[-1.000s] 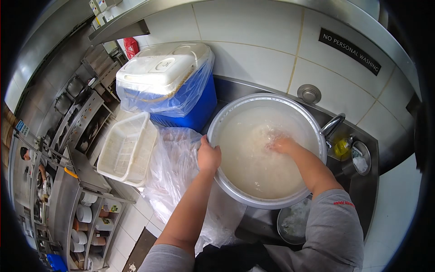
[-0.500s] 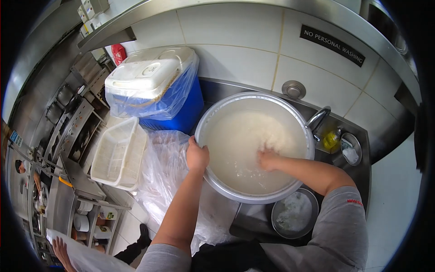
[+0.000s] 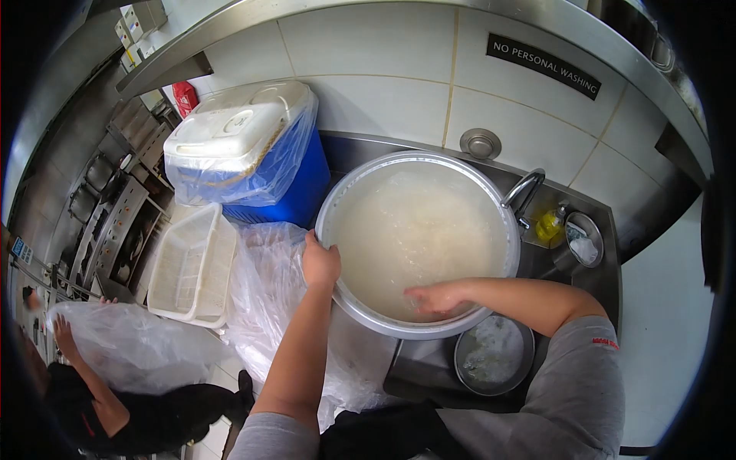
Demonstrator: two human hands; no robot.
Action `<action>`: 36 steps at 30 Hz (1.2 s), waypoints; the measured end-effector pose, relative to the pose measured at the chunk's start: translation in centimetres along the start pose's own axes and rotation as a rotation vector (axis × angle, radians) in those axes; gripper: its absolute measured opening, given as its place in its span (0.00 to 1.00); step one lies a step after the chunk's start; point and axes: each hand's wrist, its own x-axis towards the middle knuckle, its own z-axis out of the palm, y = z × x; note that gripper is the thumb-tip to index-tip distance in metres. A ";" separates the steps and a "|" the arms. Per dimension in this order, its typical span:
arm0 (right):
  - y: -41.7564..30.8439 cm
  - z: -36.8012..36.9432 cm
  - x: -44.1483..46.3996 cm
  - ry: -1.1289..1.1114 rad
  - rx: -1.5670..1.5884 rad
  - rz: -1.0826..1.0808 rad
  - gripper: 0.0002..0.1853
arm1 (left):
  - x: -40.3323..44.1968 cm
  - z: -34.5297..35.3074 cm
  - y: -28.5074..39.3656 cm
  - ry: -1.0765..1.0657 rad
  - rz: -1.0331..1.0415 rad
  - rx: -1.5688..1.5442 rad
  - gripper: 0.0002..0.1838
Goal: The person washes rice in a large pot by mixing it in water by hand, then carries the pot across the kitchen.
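Observation:
A large round metal basin filled with cloudy whitish water stands over the sink. My left hand grips its left rim, fingers wrapped on the edge. Near the front inside wall, my right hand is partly in the water, its fingertips hidden by the cloudy liquid; whether they hold anything does not show. Pale grains or sediment blur under the surface. Below the basin, a smaller metal bowl holds something pale and wet in the sink.
Left of the basin are a blue cooler in plastic, a white basket and clear plastic sheeting. A faucet and yellow soap bottle stand right. A co-worker carries clear plastic at lower left.
My right hand has moved from the basin's middle toward its front wall. My left hand stays on the rim. The co-worker with the plastic has come into view at lower left.

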 end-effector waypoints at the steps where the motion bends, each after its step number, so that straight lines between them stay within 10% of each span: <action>1: -0.9 -0.8 -0.2 0.098 0.090 0.112 0.34 | 0.0 0.0 -0.1 0.001 -0.002 0.003 0.33; 11: 5.6 -8.7 -0.4 0.548 0.426 0.326 0.31 | -0.1 -0.2 0.4 -0.007 -0.052 -0.016 0.29; 17: 9.3 -9.6 -0.4 0.705 -0.126 0.564 0.36 | -0.1 -0.2 0.3 -0.022 -0.023 0.020 0.33; 23: 8.5 -3.8 0.7 0.641 -0.783 0.713 0.35 | 0.0 -0.3 0.3 -0.026 -0.033 0.006 0.33; 25: 8.4 -3.1 1.2 0.028 -1.089 0.574 0.25 | -0.1 -0.3 0.4 -0.028 -0.039 0.015 0.33; 36: -1.8 1.7 2.6 -0.081 -0.847 0.200 0.12 | -0.1 -0.4 0.6 -0.027 -0.053 -0.023 0.30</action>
